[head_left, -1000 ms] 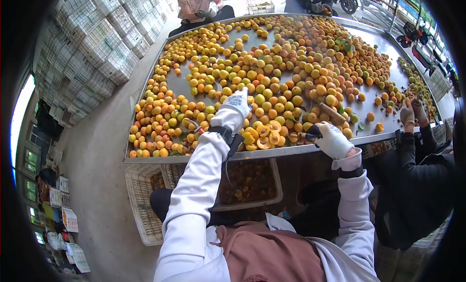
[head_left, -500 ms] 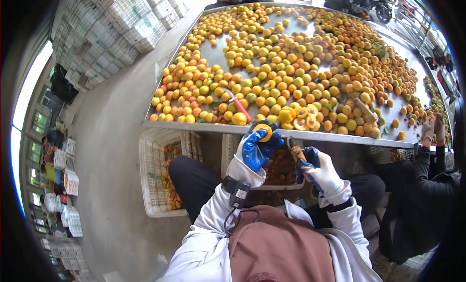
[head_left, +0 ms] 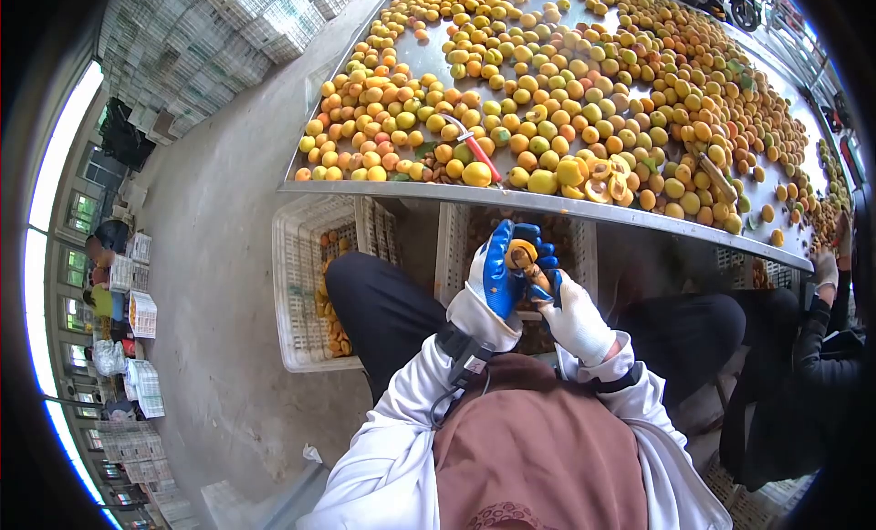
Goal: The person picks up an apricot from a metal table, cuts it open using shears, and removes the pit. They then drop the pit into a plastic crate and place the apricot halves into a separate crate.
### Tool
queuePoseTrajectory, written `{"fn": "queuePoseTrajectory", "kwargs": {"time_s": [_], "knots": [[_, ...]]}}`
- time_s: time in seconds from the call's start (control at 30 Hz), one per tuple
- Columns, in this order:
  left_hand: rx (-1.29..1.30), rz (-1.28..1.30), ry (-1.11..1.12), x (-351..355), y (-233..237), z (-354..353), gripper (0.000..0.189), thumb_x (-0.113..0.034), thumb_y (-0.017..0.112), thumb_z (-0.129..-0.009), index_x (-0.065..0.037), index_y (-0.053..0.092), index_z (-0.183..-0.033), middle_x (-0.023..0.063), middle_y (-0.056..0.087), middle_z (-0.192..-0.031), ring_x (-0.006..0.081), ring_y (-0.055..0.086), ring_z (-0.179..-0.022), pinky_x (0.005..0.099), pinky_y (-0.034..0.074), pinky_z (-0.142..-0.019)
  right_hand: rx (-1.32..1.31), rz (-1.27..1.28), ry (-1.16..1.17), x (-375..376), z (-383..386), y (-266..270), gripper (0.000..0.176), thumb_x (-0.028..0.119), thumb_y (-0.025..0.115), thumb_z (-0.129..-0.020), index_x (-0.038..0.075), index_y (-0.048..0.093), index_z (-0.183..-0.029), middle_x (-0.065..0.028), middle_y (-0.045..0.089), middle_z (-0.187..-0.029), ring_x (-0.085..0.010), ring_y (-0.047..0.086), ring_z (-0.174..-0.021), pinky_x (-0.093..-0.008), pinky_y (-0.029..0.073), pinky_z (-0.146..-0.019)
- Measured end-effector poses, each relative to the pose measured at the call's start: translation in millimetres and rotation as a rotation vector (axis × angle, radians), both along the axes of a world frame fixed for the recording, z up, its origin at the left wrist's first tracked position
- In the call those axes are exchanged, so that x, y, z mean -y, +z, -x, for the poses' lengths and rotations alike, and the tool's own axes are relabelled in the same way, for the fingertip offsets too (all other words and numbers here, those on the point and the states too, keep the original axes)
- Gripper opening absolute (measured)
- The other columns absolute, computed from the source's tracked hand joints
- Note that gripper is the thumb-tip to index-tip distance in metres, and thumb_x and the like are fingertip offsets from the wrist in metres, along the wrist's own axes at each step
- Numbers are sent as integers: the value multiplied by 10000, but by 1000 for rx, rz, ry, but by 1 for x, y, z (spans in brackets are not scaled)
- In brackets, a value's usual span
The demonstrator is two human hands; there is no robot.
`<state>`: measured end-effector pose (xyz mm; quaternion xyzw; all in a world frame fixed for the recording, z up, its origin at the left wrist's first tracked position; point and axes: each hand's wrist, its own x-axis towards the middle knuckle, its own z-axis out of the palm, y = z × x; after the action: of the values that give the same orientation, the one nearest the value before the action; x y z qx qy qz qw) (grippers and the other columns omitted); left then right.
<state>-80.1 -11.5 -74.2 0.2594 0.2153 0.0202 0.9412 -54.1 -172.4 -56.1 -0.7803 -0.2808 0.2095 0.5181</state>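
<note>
My left hand (head_left: 494,273), in a blue-coated white glove, cups a cut apricot (head_left: 519,248) over the gap below the table edge. My right hand (head_left: 581,322), gloved too, is closed round a small wooden-handled tool (head_left: 540,277) with a metal end. The tool's end meets the apricot; how deep it goes is hidden. On the table just beyond lie a red-handled curved knife (head_left: 476,150) and several opened apricot halves (head_left: 598,185).
Whole apricots (head_left: 547,92) cover much of the metal table (head_left: 411,191). A white crate (head_left: 285,256) with apricot pieces stands left of my knee, and another crate (head_left: 450,256) sits under the table edge. At the right, a co-worker's gloved hand (head_left: 826,268) is at the table.
My right hand has brought the tool leftward to the apricot in my left hand. Both hands now sit together below the table edge. The view has tilted and shifted.
</note>
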Motion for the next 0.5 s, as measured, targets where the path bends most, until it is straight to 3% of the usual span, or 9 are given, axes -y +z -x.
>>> {"fn": "queuePoseTrajectory", "kwargs": {"time_s": [0.2, 0.33, 0.4, 0.47, 0.5], "knots": [[23, -86, 18, 10, 6, 5, 476, -470, 468, -1043, -38, 668, -1056, 162, 703, -906, 309, 696, -835, 448, 601, -768, 135, 86, -34, 4, 12, -7, 280, 125, 657, -915, -26, 552, -1126, -278, 680, -931, -475, 656, -886, -502, 524, -736], [-67, -186, 114, 27, 15, 8, 510, -501, 484, -1026, -27, 663, -962, 136, 680, -816, 263, 677, -735, 395, 587, -685, 217, 221, -74, 3, 25, -16, 317, 171, 670, -900, -39, 540, -1100, -279, 677, -842, -482, 657, -793, -528, 523, -671], [-122, -208, 144, 36, 23, 11, 515, -506, 494, -1020, -30, 664, -924, 127, 671, -788, 252, 668, -702, 380, 578, -660, 228, 203, -59, 5, 28, -22, 325, 210, 636, -940, -55, 531, -1095, -287, 670, -816, -482, 656, -764, -529, 519, -648], [-138, -267, 163, 42, 27, 13, 526, -498, 494, -1028, -41, 682, -847, 96, 680, -731, 215, 653, -600, 330, 558, -560, 107, 82, -47, 7, 31, -23, 297, 236, 570, -995, -38, 543, -1107, -300, 662, -826, -486, 653, -797, -534, 514, -666], [-124, -305, 160, 44, 26, 13, 507, -472, 508, -1029, -39, 679, -829, 99, 672, -711, 217, 647, -579, 330, 552, -537, -5, 34, -3, 11, 31, -14, 220, 148, 560, -992, -23, 590, -1127, -240, 710, -948, -397, 702, -867, -427, 536, -744]]}}
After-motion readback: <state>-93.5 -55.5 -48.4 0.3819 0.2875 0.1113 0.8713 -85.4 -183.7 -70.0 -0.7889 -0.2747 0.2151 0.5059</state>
